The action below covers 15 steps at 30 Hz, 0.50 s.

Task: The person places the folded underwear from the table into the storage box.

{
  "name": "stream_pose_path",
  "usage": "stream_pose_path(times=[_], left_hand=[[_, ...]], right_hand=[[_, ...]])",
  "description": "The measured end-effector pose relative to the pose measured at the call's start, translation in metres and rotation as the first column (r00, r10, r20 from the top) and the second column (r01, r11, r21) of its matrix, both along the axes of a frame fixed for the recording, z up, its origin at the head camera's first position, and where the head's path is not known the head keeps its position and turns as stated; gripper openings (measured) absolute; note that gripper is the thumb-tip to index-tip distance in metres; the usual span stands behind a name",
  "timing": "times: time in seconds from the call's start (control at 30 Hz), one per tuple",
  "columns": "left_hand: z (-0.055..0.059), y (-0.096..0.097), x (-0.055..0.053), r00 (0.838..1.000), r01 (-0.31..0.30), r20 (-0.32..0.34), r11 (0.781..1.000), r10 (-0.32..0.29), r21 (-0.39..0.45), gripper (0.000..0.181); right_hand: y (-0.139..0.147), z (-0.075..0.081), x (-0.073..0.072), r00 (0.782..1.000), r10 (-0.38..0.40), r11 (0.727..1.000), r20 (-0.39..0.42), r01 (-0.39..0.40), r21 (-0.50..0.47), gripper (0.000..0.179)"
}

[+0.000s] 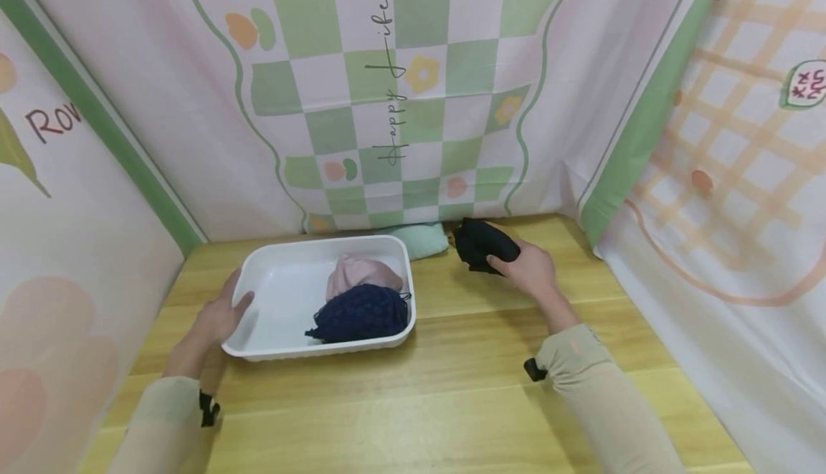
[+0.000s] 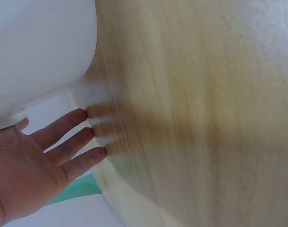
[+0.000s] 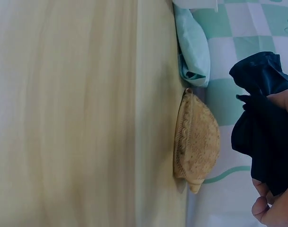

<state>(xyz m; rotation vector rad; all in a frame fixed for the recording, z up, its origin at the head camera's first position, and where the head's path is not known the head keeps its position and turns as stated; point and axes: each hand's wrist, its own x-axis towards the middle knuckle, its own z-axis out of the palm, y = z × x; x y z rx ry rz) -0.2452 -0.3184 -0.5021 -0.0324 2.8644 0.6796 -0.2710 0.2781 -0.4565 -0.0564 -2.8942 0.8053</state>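
Note:
My left hand [image 1: 219, 316] holds the left end of a white plastic tray [image 1: 277, 253], thumb over the rim. In the left wrist view the other fingers [image 2: 80, 163] stretch out below the rim, tips at the wooden table. Inside the tray a navy cloth bundle [image 1: 361, 314] with thin cords lies in front of a pink cloth [image 1: 361, 273]. My right hand [image 1: 534, 267] grips a bunched black cloth [image 1: 484, 244] above the table's back right. Below it, in the right wrist view, lies a tan patterned, shell-shaped thing [image 3: 197, 142].
A folded mint-green cloth [image 1: 422, 239] lies behind the tray's right corner, against the checked curtain [image 1: 419, 122]. Curtains also hang at the left and right edges of the wooden table [image 1: 413, 409].

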Motion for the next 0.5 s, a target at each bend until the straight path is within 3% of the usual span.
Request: stream_pose_path(times=[0.27, 0.5], left_hand=[[-0.001, 0.0, -0.001, 1.0, 0.006, -0.007, 1.0, -0.006, -0.004, 0.079], [0.001, 0.0, 0.001, 1.0, 0.008, -0.003, 1.0, -0.008, 0.004, 0.079]], right_hand=[[-0.011, 0.007, 0.0, 1.0, 0.014, 1.0, -0.015, -0.014, -0.008, 0.059], [-0.019, 0.012, -0.001, 0.999, 0.025, 1.0, -0.024, -0.025, -0.002, 0.065]])
